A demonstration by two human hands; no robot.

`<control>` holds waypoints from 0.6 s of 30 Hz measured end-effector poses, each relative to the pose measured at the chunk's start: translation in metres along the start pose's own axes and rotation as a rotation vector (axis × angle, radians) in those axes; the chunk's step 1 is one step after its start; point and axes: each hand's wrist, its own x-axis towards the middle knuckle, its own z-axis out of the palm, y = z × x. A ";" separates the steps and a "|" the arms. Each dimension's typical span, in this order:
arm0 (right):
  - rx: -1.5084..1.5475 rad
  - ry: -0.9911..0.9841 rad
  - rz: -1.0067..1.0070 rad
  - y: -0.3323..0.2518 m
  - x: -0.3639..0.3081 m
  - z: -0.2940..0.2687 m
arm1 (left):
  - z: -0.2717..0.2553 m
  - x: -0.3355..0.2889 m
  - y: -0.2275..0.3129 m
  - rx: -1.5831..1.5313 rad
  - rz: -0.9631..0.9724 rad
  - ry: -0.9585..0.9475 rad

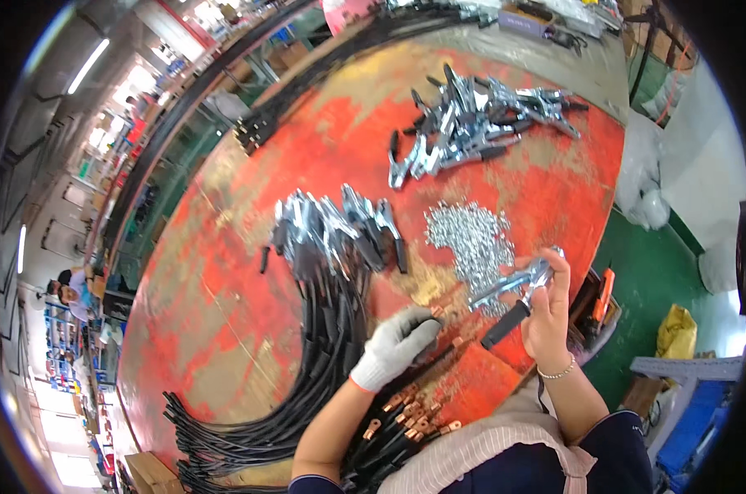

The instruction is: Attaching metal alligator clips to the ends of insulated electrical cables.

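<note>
My left hand (399,347), in a white glove with a grey palm, is closed around a black cable (440,360). A copper lug (441,312) shows just past its fingertips. Raised to the right of it, my bare right hand (552,321) grips a silver metal spring clamp (505,288) with a black handle sleeve (505,324). The clamp and the cable are apart. Below the clamp's tip spreads a heap of small silver screws (472,243). Several more copper lugs (412,418) on black cables lie close to my body.
A pile of loose clamps (463,123) lies at the far right of the worn red table (249,305). Clamps fixed to cables (324,226) sit left of the screws, their black cable bundle (328,337) curving toward the lower left. More black cables (295,86) line the far edge.
</note>
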 end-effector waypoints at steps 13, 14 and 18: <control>-0.074 -0.307 -0.106 0.018 -0.013 0.025 | 0.010 -0.008 0.006 0.036 0.027 0.042; -0.062 -0.320 -0.104 0.017 -0.013 0.027 | 0.012 -0.010 0.008 0.093 0.049 0.087; -0.099 -0.353 -0.089 0.014 -0.016 0.030 | 0.012 -0.011 0.012 0.243 0.042 0.130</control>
